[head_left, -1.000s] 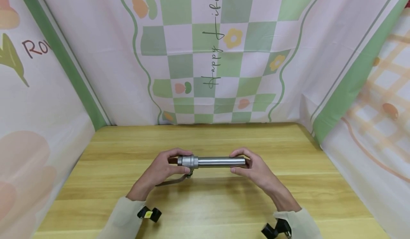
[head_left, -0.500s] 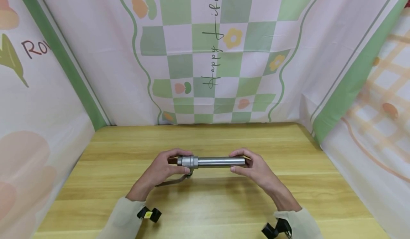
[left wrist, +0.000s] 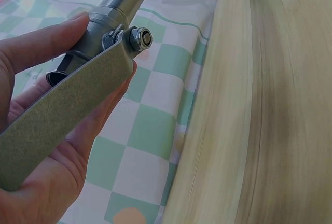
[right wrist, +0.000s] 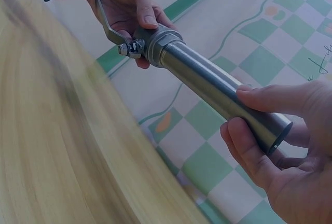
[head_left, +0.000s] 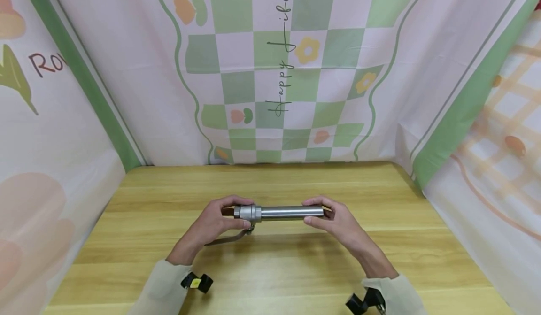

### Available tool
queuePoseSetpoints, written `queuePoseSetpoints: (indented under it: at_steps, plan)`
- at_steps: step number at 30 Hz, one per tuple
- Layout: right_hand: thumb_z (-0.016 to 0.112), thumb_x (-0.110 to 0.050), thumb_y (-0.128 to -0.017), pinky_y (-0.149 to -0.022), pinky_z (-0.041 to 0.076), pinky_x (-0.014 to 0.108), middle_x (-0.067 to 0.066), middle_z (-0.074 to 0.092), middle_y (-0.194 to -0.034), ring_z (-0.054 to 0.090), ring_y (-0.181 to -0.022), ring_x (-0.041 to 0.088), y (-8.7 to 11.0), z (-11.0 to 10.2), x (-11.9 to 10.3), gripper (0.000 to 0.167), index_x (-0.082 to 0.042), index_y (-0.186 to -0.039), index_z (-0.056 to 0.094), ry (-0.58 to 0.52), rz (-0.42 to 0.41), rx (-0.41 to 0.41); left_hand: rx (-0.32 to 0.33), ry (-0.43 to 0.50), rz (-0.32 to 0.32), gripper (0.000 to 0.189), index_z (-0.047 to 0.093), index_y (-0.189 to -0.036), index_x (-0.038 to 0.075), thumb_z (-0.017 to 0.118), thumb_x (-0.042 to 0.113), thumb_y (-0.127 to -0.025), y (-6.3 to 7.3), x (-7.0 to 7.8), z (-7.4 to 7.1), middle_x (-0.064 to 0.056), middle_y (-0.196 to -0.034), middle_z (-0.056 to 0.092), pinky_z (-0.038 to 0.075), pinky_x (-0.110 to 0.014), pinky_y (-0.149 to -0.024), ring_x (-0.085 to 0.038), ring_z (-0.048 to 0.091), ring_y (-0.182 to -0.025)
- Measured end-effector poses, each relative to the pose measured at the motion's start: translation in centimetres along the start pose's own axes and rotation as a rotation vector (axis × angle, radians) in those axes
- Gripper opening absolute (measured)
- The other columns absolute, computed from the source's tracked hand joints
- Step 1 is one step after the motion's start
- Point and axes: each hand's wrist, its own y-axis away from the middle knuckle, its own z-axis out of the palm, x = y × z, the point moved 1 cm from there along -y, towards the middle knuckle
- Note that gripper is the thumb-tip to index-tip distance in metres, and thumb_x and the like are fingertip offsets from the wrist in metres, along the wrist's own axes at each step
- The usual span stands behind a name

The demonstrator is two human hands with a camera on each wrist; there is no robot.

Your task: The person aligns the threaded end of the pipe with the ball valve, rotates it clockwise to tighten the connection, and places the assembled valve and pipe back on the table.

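My left hand grips a metal ball valve between thumb and fingers. The valve's flat lever handle slants back beside the palm, fixed by a nut. A smooth steel pipe extends rightward from the valve, in line with it, its near end inside the valve's hex collar. Around the pipe's free end, my right hand pinches with the thumb on one side and fingers on the other. In the right wrist view that end is an open round mouth. Valve and pipe lie level above the table.
A wood-grain table spreads below both hands. Behind it hangs a green-and-white checked curtain, with printed cloth on the left and right sides. Black wrist cameras sit at the sleeve cuffs.
Almost nothing differs. The fingers of my right hand shift very slightly at the pipe's end, while the left hand and valve stay in place.
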Motion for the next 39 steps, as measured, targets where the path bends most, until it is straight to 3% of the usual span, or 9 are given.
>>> queuePoseSetpoints:
  at_steps: [17, 39]
  plan:
    - [0.076, -0.018, -0.104, -0.089, 0.059, 0.027, 0.014, 0.067, -0.127, 0.070, -0.102, 0.014, -0.05, 0.00, 0.19, 0.036, -0.002, -0.135, 0.069, -0.001, 0.004, 0.015, 0.001, 0.002, -0.003, 0.046, 0.075, -0.136, 0.022, 0.089, 0.025, -0.092, 0.07, 0.06, -0.06, -0.016, -0.136, 0.068, 0.058, -0.040, -0.088, -0.032, 0.067, -0.113]
    - [0.071, -0.022, -0.108, -0.094, 0.062, 0.030, 0.017, 0.072, -0.118, 0.076, -0.102, 0.017, -0.15, 0.04, 0.29, 0.037, 0.002, -0.136, 0.068, -0.017, 0.021, 0.020, -0.003, 0.006, 0.001, 0.047, 0.075, -0.137, 0.022, 0.089, 0.024, -0.092, -0.03, 0.03, 0.02, -0.016, -0.135, 0.068, 0.058, -0.041, -0.089, -0.032, 0.067, -0.113]
